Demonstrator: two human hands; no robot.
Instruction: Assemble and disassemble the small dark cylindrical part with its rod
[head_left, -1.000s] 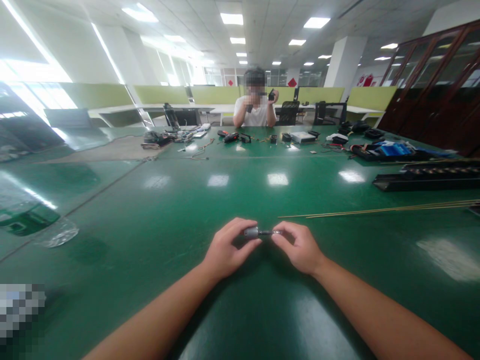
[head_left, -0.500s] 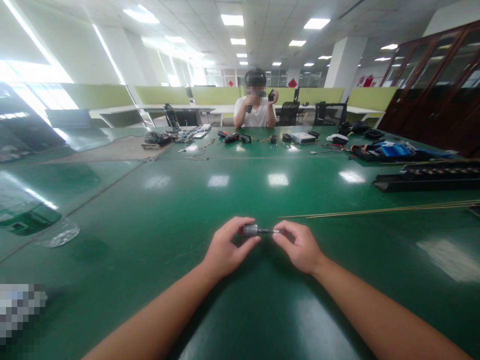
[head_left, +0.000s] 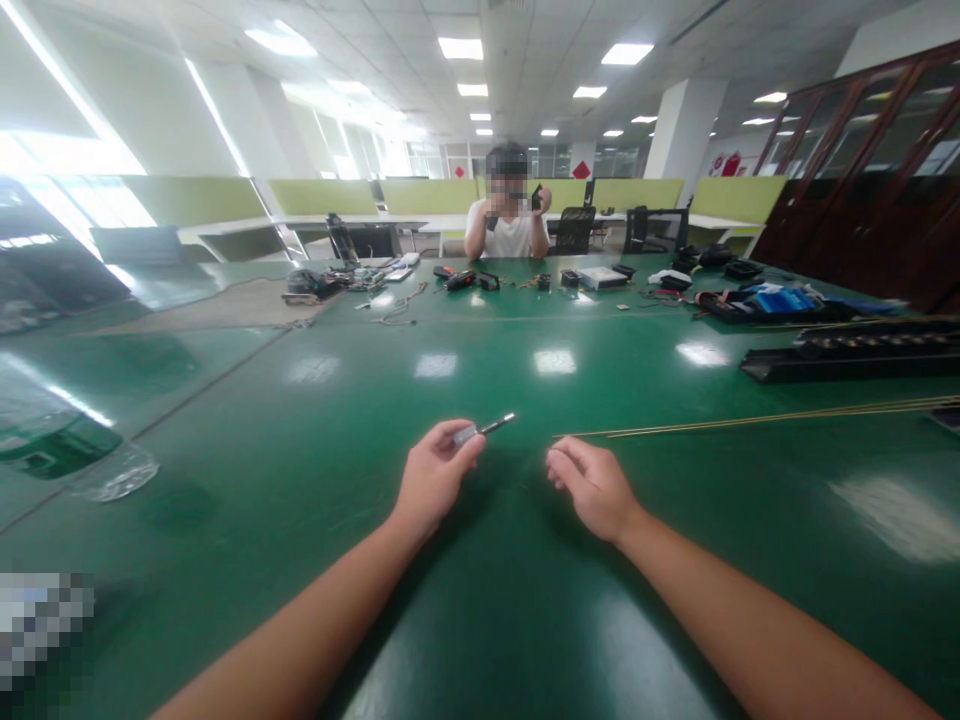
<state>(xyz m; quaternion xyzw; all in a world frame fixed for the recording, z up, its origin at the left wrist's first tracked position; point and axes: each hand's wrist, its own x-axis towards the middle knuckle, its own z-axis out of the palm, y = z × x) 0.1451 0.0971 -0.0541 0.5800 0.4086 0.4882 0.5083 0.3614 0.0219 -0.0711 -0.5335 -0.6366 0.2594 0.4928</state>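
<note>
While the left hand [head_left: 433, 477] pinches the motor [head_left: 466, 435], shaft angled up and away above the tabletop's near part | right hand [head_left: 592, 487] apart, fingers curled, grip contents unclear | rods [head_left: 720, 422] toward the right edge, just beyond it

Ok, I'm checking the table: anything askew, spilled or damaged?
Nothing clearly. The clear plastic bottle with a green label leans at the far left, perhaps just lens stretch. No spill shows on the glossy green tabletop; the silver cylinder in the left hand shows no damage.
</note>
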